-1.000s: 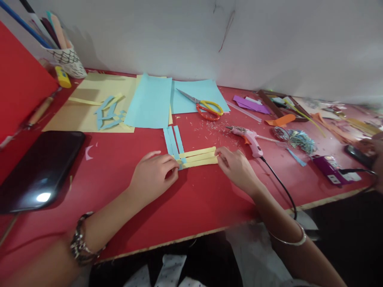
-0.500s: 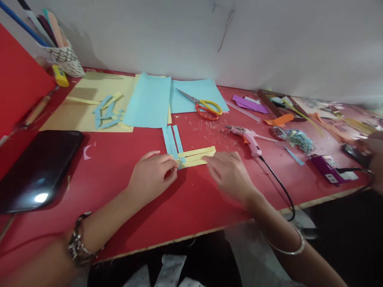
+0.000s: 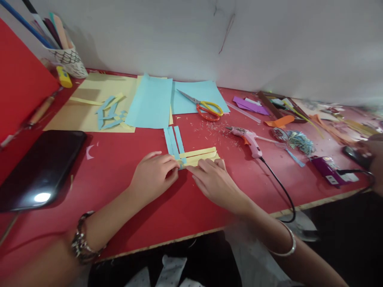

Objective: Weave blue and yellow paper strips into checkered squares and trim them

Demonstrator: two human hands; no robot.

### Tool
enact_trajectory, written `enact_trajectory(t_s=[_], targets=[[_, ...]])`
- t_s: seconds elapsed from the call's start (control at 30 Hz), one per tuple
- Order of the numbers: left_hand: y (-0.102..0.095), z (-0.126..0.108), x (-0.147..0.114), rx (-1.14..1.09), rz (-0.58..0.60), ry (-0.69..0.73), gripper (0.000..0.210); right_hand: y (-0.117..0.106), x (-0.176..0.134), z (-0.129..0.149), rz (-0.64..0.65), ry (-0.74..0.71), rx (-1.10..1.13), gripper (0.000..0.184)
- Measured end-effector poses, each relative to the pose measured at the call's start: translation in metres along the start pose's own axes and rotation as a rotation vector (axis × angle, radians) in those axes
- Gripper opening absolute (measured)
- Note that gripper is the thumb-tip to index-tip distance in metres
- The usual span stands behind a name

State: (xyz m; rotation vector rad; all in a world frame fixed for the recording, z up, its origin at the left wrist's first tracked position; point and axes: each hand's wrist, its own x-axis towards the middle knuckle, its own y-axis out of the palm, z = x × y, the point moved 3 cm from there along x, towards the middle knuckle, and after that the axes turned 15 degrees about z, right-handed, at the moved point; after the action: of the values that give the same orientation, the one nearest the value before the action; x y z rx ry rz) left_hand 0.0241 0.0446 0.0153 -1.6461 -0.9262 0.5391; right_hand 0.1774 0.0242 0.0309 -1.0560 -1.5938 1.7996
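Fingers of the left hand (image 3: 152, 175) are curled close at the centre of the frame, their tips touching the corner where yellow strips (image 3: 198, 152) meet blue strips (image 3: 170, 141); whether they pinch the paper or only press it down, I cannot tell. Half a second ago the right hand (image 3: 218, 185) was a blur near the right ends of the yellow strips; now it has slid leftward, its index finger stretched along the lowest strip until it lies just beside the left hand. That seems to shift the work from the loose ends to the crossing, with the left hand staying put as an anchor. The right fingers are bunched narrow, and their undersides are hidden, so a grip cannot be confirmed. Together the strips form an L at mid-frame: blue legs pointing up, yellow ones running right, all flat, matte and narrow, with slim gaps between some of them. Beneath is a smooth red tabletop (image 3: 167, 211), sprinkled with fine scraps right of centre. Above the strips lie uncut blue sheets (image 3: 151, 103), the left one slightly bowed, and scissors (image 3: 197, 102) with slim metal blades and rounded red and yellow handles. Right of centre rests a pink plastic glue gun (image 3: 253, 143), its dark cable curving toward the table edge.
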Motion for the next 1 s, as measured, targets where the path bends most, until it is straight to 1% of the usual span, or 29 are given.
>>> enact_trajectory(t_s=[0.27, 0.37, 0.47, 0.67, 0.83, 1.0], targets=[[0.001, 0.000, 0.000, -0.007, -0.006, -0.006, 0.027, 0.003, -0.004, -0.008, -0.047, 0.074, 0.066, 0.029], [0.001, 0.000, 0.000, 0.006, -0.002, 0.003, 0.027, 0.005, -0.003, -0.006, -0.010, 0.042, 0.032, 0.034], [0.000, 0.000, 0.001, 0.012, -0.005, 0.003, 0.027, 0.005, -0.004, -0.006, 0.009, 0.041, 0.037, 0.033], [0.000, 0.000, 0.001, 0.003, -0.007, -0.002, 0.026, 0.004, -0.011, -0.016, -0.046, 0.112, 0.045, 0.028], [0.001, 0.001, 0.000, 0.007, -0.012, -0.002, 0.026, 0.008, -0.018, -0.026, -0.095, 0.189, 0.023, 0.028], [0.001, 0.001, 0.000, -0.006, -0.010, -0.005, 0.026, 0.013, -0.022, -0.027, -0.090, 0.205, -0.025, 0.032]])
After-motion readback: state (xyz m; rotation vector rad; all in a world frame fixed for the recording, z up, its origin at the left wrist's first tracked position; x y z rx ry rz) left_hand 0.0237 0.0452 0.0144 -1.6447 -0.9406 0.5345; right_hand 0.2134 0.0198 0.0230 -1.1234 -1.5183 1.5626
